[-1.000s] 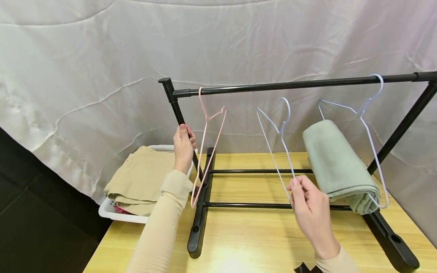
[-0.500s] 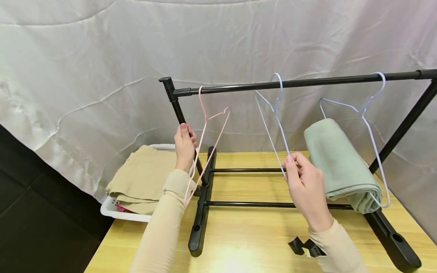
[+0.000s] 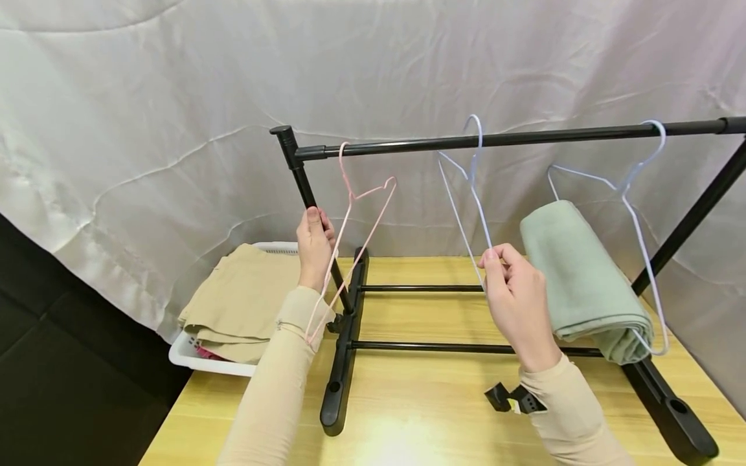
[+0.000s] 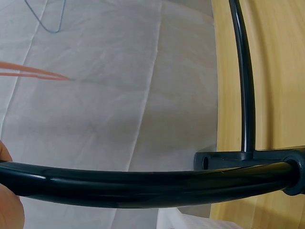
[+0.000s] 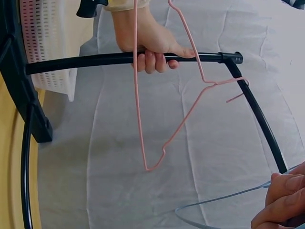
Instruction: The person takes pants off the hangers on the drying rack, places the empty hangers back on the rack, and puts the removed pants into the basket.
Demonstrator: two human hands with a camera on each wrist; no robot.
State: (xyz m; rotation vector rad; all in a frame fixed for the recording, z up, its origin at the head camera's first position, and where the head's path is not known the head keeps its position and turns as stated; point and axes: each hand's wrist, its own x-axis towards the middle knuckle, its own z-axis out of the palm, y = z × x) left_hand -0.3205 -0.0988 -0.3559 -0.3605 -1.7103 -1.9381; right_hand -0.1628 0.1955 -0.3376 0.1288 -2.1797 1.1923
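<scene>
My left hand [image 3: 315,249] grips the left post [image 3: 304,188] of a black clothes rack, fingers wrapped round it. My right hand [image 3: 519,298] pinches the lower side of a bare lavender wire hanger [image 3: 481,217], whose hook passes over the top bar [image 3: 408,147]. In the right wrist view that hand's fingers [image 5: 288,191] show at the lower right, with the hanger's wire running left from them. Beside my left hand a bare pink hanger [image 3: 348,184] hangs on the bar. To the right, another lavender hanger [image 3: 625,191] carries a folded sage green cloth [image 3: 583,278].
A white basket [image 3: 218,369] holding folded beige cloth [image 3: 245,304] stands left of the rack. Two black lower rods [image 3: 431,347] join the rack's feet [image 3: 334,408] on the wooden table [image 3: 408,414]. A pale curtain [image 3: 408,58] hangs behind.
My right hand has lifted the lavender hanger and moved it slightly left, so its hook went from below the bar to over it. The pink hanger has swung a little. My left hand keeps its grip.
</scene>
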